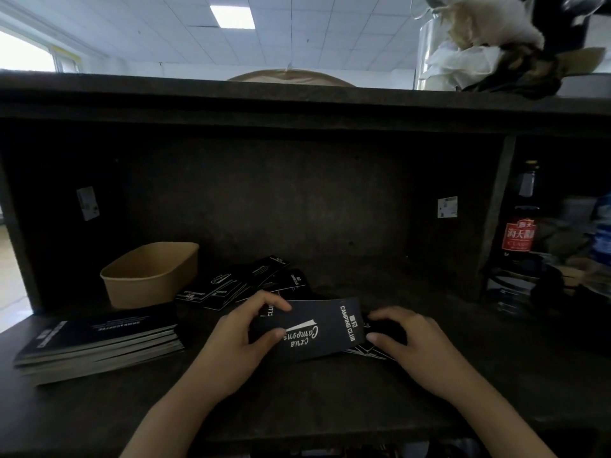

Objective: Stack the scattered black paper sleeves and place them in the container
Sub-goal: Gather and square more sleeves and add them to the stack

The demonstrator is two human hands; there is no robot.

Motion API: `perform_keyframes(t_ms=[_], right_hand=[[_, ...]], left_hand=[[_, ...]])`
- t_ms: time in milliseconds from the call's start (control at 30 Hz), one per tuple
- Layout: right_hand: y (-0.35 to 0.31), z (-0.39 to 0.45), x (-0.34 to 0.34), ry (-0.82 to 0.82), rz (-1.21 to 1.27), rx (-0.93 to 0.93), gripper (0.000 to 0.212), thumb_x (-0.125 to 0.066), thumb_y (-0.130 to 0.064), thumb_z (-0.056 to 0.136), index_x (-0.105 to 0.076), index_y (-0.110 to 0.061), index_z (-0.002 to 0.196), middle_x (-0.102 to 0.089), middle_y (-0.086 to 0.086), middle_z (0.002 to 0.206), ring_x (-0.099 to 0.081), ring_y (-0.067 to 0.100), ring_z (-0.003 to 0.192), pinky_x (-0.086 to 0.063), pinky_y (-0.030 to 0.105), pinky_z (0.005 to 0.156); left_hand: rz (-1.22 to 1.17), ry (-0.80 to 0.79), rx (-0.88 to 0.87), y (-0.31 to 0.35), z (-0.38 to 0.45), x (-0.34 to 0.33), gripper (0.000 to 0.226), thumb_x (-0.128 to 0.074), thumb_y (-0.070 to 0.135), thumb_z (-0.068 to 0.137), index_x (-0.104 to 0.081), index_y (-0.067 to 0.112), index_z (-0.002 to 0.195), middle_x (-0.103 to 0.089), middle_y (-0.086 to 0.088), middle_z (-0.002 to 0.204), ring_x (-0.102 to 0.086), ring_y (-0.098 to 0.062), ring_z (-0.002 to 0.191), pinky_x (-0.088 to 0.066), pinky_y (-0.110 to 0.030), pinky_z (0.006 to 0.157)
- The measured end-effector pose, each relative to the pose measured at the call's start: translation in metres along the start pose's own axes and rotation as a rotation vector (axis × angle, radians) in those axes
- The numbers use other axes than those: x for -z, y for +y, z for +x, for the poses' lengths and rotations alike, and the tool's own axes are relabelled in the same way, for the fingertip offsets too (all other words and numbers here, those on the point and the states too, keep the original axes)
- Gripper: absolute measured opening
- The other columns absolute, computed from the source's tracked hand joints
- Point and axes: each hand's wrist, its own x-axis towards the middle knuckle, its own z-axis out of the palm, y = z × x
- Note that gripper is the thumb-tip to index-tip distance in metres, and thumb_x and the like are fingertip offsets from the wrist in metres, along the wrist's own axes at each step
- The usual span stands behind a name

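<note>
left hand pinches black sleeve; right hand touches it

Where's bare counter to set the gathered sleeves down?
Free: the counter right of the right hand, up to the bottle, and the front strip nearest the camera. Crowded: scattered sleeves beside the container, and the booklet stack at left.

Your left hand and right hand are both bare: no gloves, rings or watch. Forearms are bare too, no sleeve or cuff visible anywhere up to the near edge of the dark shelf. Nails are short and plain.
</note>
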Motion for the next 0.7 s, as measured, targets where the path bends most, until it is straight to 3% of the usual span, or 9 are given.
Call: perform_keyframes(t_ms=[133,267,400,567,700], right_hand=[[-0.001,-0.004,0.001,0.033,-0.009,0.014,0.023,-0.059,-0.039,0.089,-0.059,-0.038,0.113,-0.057,-0.018,0.118,-0.05,0.002,0.115,-0.044,0.028,0.099],[-0.006,-0.006,0.003,0.077,0.015,0.045,0.014,-0.052,-0.032,0.095,-0.062,-0.037,0.104,-0.061,-0.019,0.103,-0.055,-0.006,0.097,-0.045,0.016,0.085],[-0.006,-0.008,0.006,0.197,0.103,0.007,0.014,-0.049,-0.026,0.096,-0.06,-0.033,0.091,-0.062,-0.014,0.089,-0.059,-0.004,0.083,-0.045,0.013,0.065],[-0.006,-0.01,0.008,0.382,0.199,-0.014,0.024,-0.05,-0.011,0.095,-0.052,-0.034,0.091,-0.063,-0.012,0.085,-0.061,-0.001,0.069,-0.047,0.012,0.055],[-0.008,-0.013,0.012,0.463,0.379,0.031,0.021,-0.055,-0.009,0.092,-0.055,-0.029,0.096,-0.067,-0.007,0.081,-0.061,0.004,0.065,-0.047,0.018,0.06]], left_hand=[[-0.085,0.077,0.003,0.001,0.0,0.002,0.05,-0.063,0.01,0.088,-0.05,0.053,0.11,-0.067,0.009,0.106,-0.063,-0.002,0.102,-0.054,-0.029,0.087],[0.011,-0.044,-0.033,0.004,0.0,0.003,0.031,-0.064,0.014,0.087,-0.061,0.042,0.101,-0.066,0.02,0.104,-0.062,0.001,0.102,-0.052,-0.032,0.09],[0.051,-0.086,-0.039,0.009,0.0,0.002,0.023,-0.066,0.018,0.086,-0.064,0.038,0.098,-0.064,0.026,0.102,-0.06,0.007,0.1,-0.05,-0.026,0.091],[0.026,-0.039,-0.004,0.007,-0.002,0.003,0.036,-0.069,0.017,0.084,-0.056,0.042,0.105,-0.059,0.031,0.106,-0.057,0.007,0.105,-0.051,-0.024,0.092],[0.02,-0.036,0.034,0.009,-0.003,0.003,0.054,-0.07,0.019,0.083,-0.046,0.049,0.12,-0.062,0.03,0.104,-0.056,0.011,0.107,-0.05,-0.026,0.096]])
